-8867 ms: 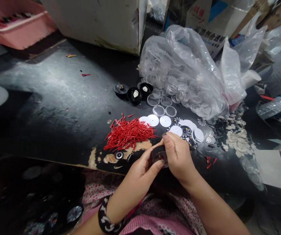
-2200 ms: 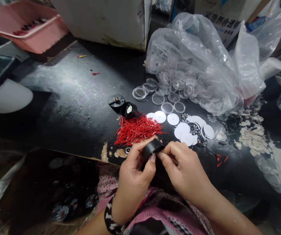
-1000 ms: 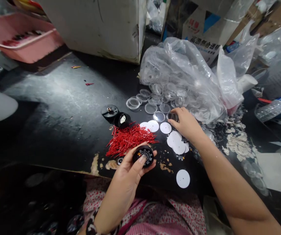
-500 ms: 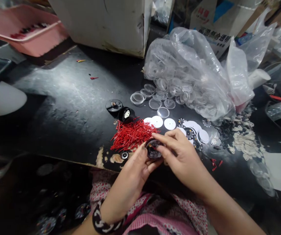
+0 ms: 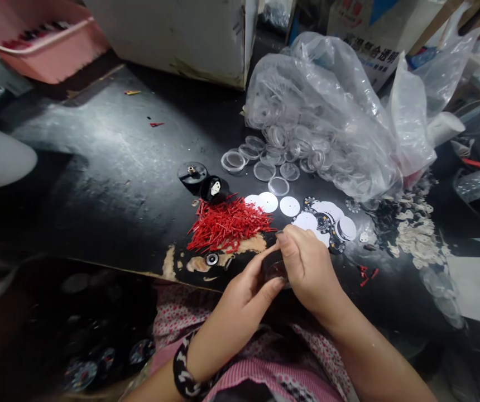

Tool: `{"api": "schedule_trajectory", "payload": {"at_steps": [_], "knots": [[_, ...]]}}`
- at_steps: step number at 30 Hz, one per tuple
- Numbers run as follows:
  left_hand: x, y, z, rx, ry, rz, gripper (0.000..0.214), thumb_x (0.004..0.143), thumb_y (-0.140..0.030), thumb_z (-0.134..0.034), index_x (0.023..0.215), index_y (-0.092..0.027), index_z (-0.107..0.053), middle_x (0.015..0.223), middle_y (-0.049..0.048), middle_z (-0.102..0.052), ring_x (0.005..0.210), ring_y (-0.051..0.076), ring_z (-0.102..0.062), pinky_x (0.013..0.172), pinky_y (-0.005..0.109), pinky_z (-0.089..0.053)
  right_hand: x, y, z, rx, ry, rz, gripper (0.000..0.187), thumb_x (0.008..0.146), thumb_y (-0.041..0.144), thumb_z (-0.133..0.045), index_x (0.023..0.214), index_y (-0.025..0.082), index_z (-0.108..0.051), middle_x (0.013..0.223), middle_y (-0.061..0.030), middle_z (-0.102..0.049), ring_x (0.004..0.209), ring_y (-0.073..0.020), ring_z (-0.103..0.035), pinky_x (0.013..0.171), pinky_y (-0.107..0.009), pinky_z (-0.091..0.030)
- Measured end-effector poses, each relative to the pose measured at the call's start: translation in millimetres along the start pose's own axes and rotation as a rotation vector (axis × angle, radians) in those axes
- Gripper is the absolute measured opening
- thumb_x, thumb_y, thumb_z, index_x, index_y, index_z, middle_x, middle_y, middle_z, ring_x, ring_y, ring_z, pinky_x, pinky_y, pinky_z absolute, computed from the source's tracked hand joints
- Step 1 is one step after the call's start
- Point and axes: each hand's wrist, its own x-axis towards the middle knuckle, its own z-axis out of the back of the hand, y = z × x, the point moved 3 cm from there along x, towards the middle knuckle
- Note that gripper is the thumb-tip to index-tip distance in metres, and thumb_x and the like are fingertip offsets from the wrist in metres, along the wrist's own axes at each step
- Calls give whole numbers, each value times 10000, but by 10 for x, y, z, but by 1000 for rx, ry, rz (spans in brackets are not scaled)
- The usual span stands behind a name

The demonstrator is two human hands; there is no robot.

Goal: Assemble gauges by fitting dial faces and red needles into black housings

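Note:
A small round black gauge (image 5: 272,267) is held between my hands just above the table's front edge. My left hand (image 5: 244,293) is closed round its near side, with the thumb bent over the rim. My right hand (image 5: 312,268) is curled shut against its right side, thumb on top, and hides much of it. Just beyond my hands lies a heap of red pointers (image 5: 229,224). Behind the heap are a black gauge case with a brass stem (image 5: 191,173) and another black case with a pale plate (image 5: 215,190) inside. White discs (image 5: 268,202) and black printed dials (image 5: 337,244) lie alongside.
Clear round covers (image 5: 278,186) spill from a large plastic bag (image 5: 327,106) at the back right. Thin metal plates (image 5: 420,237) are piled at the right. A white box (image 5: 173,39) and a pink bin (image 5: 60,53) stand at the back. Gauges (image 5: 81,375) lie below the table's edge.
The right hand has gone from fingertips on the gauge's face to a closed grip at its side. The gauge has shifted slightly right and tilted, so its dial barely shows.

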Motion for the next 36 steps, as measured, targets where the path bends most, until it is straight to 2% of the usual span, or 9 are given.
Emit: {"api": "schedule_trajectory", "payload": {"at_steps": [4, 11, 15, 18, 24, 27, 29, 32, 36], "knots": [[17, 7, 19, -54, 30, 53, 454, 931, -378, -571, 1374, -300, -507, 1480, -3, -512, 1348, 180, -476, 1127, 272, -365, 0, -85, -15, 202, 146, -92, 424, 1008, 494, -333, 720, 210, -461, 669, 29, -483, 640, -134, -471, 603, -266, -303], [23, -1, 19, 38, -18, 58, 496, 910, -395, -595, 1390, -300, -515, 1479, 10, -511, 1385, 244, -426, 1174, 379, -304, -18, -76, -22, 104, -2, -52, 434, 1028, 404, -299, 675, 205, -455, 643, 23, -457, 619, -134, -452, 610, -276, -327], [28, 40, 44, -231, -77, 151, 423, 900, -386, -611, 1315, -307, -597, 1432, 26, -562, 1314, 275, -513, 1081, 406, -444, -62, -79, 31, 143, 92, 71, 282, 1004, 347, -436, 1011, 193, -672, 911, -38, -602, 870, -156, -577, 784, -287, -446], [34, 52, 50, -409, -63, 179, 408, 904, -356, -614, 1308, -304, -605, 1426, 45, -565, 1269, 279, -555, 1016, 401, -504, -114, -90, 65, 183, 77, 182, 309, 979, 261, -491, 1256, 248, -628, 1144, -71, -581, 1053, -167, -570, 914, -322, -464], [33, -27, 90, -194, -93, 93, 427, 914, -367, -601, 1337, -317, -578, 1395, 13, -596, 1324, 238, -504, 1096, 333, -416, -184, -78, 37, 174, 64, 224, 330, 978, 258, -500, 1288, 265, -611, 1231, -68, -588, 1129, -188, -544, 961, -368, -451], [7, -67, 88, 20, -114, 26, 411, 918, -368, -588, 1324, -303, -585, 1397, 6, -596, 1372, 229, -446, 1110, 303, -384, -190, -39, 43, 143, 54, 154, 293, 994, 293, -472, 1229, 234, -638, 1109, -64, -629, 1026, -181, -576, 893, -347, -454], [-22, -75, 62, 114, -76, -5, 403, 932, -356, -564, 1331, -301, -571, 1389, 9, -602, 1348, 224, -477, 1100, 301, -389, -183, -10, 45, 89, 3, 90, 300, 1011, 339, -417, 1038, 191, -677, 911, -50, -632, 869, -174, -580, 783, -322, -446], [-60, -78, 30, 237, -40, -54, 398, 941, -327, -544, 1337, -291, -555, 1367, 25, -619, 1260, 228, -564, 1058, 308, -423, -161, 16, 2, -61, -94, 50, 411, 1023, 345, -319, 720, 189, -548, 687, -22, -528, 664, -160, -490, 639, -306, -371], [-30, -102, -13, 353, -83, -99, 367, 934, -306, -547, 1295, -251, -579, 1321, 57, -648, 1203, 246, -602, 1024, 328, -445, -130, -6, -112, -105, -161, 62, 382, 1008, 267, -280, 660, 215, -429, 629, -7, -470, 612, -149, -446, 610, -297, -334]]}}
